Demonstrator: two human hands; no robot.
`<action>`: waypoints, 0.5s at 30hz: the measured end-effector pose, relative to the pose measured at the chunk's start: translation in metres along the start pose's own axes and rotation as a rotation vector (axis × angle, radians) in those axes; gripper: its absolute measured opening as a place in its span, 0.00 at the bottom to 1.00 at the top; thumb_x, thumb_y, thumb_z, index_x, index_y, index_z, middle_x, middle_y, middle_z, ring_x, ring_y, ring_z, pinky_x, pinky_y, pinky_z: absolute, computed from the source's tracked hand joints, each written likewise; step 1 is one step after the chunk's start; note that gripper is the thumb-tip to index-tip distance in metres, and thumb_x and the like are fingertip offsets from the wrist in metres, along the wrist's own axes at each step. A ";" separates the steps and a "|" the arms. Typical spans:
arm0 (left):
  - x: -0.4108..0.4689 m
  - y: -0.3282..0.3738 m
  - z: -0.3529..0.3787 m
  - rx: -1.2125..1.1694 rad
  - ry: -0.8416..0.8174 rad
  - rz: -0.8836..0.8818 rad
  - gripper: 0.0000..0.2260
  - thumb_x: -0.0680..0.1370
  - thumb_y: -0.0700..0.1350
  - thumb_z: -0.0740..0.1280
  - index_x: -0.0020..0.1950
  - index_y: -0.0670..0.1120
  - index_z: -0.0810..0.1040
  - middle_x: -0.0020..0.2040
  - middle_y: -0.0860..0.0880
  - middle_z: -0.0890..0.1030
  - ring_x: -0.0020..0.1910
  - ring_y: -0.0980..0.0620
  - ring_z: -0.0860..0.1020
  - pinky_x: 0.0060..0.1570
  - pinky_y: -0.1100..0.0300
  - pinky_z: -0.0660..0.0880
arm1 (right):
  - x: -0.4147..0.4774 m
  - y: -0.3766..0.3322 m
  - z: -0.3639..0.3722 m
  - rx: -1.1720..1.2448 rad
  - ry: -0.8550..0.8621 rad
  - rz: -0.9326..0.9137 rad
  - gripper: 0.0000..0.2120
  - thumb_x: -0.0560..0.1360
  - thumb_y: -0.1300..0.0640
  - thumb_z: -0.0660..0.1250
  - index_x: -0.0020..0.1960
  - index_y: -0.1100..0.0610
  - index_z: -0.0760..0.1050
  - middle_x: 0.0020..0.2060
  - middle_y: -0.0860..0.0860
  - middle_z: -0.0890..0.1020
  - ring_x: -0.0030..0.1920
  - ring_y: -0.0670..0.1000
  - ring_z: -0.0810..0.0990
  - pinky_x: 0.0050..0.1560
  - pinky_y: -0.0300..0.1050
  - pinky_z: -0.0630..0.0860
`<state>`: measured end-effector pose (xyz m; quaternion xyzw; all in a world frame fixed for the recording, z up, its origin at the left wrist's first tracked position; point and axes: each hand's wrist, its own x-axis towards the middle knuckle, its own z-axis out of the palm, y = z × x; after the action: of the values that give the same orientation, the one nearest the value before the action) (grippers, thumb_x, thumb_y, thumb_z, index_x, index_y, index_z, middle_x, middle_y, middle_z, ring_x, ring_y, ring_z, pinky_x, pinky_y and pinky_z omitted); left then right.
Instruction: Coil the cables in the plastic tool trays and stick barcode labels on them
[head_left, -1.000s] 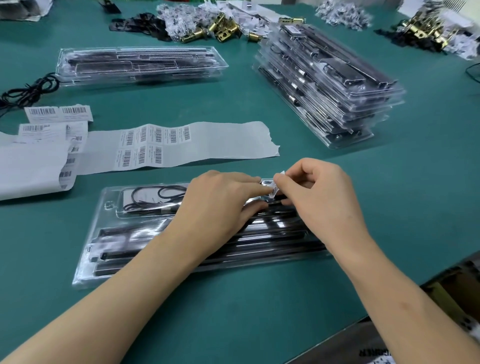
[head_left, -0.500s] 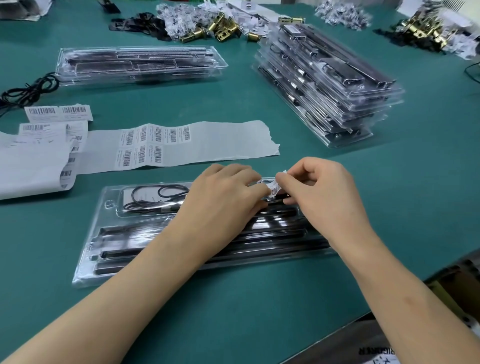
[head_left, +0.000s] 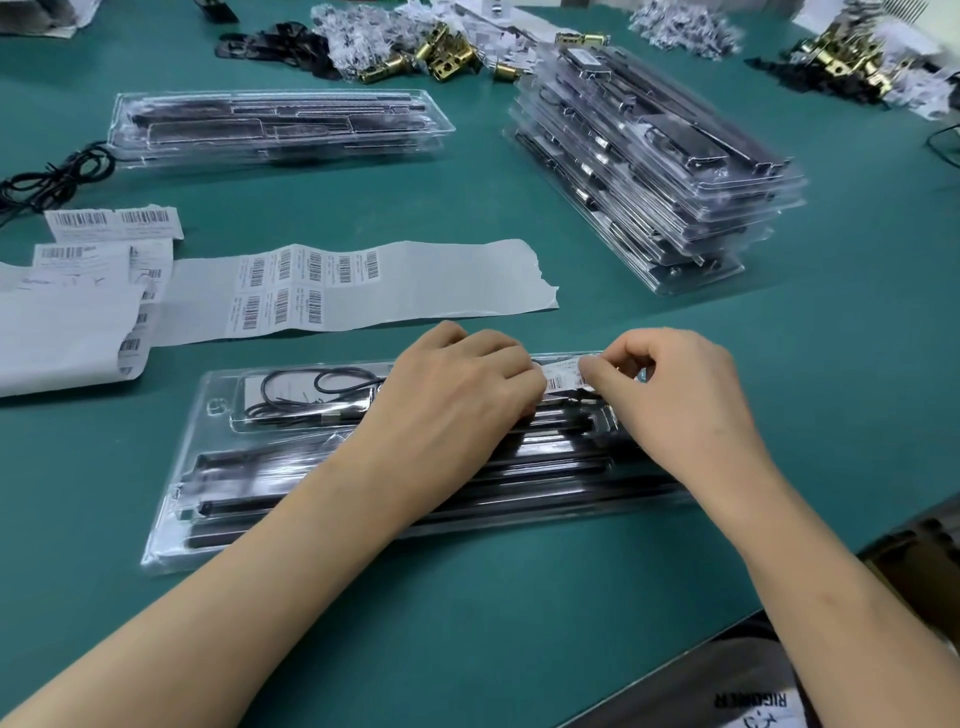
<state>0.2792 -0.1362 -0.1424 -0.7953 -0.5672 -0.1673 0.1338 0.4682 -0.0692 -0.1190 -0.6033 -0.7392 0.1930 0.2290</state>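
On the green table (head_left: 519, 597) the nearest plastic tray (head_left: 218, 467) lies lengthwise, a black cable (head_left: 311, 389) coiled in its far-left compartment. At the tray's far edge both hands hold one barcode label (head_left: 563, 376) — the left hand (head_left: 457, 400) with curled fingers on its left end, the right hand (head_left: 680, 395) pinching its right end. Beyond lie a label sheet (head_left: 441, 280), then a stack of trays (head_left: 675, 171) at right and brass hardware (head_left: 441, 52) farthest off.

Upside-down white letters, seemingly RIGORER, there on the dark item (head_left: 675, 699) bottom right. Barcodes on the label sheet (head_left: 311, 291) and the pinched label (head_left: 563, 376): print unreadable.
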 end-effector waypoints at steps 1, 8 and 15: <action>0.000 0.000 0.000 0.004 -0.006 -0.007 0.04 0.81 0.44 0.67 0.48 0.52 0.79 0.49 0.56 0.83 0.58 0.52 0.80 0.49 0.53 0.71 | 0.000 0.001 -0.001 -0.017 -0.017 0.016 0.12 0.74 0.44 0.71 0.34 0.45 0.79 0.29 0.44 0.79 0.33 0.45 0.75 0.33 0.44 0.69; 0.001 0.000 -0.003 -0.026 -0.046 -0.021 0.10 0.85 0.47 0.57 0.52 0.52 0.78 0.49 0.54 0.80 0.54 0.50 0.80 0.49 0.52 0.70 | -0.001 -0.004 0.004 -0.363 0.003 -0.052 0.14 0.77 0.40 0.69 0.43 0.50 0.72 0.37 0.46 0.76 0.47 0.56 0.76 0.39 0.48 0.66; 0.002 -0.005 -0.001 -0.060 -0.120 0.060 0.17 0.83 0.45 0.57 0.70 0.56 0.76 0.71 0.55 0.76 0.72 0.51 0.73 0.58 0.54 0.72 | -0.035 -0.001 0.011 -0.303 0.069 -0.490 0.13 0.81 0.54 0.67 0.63 0.57 0.81 0.63 0.51 0.82 0.69 0.55 0.77 0.67 0.53 0.71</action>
<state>0.2755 -0.1331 -0.1409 -0.8242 -0.5448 -0.1320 0.0807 0.4666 -0.1035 -0.1311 -0.4404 -0.8750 -0.0011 0.2010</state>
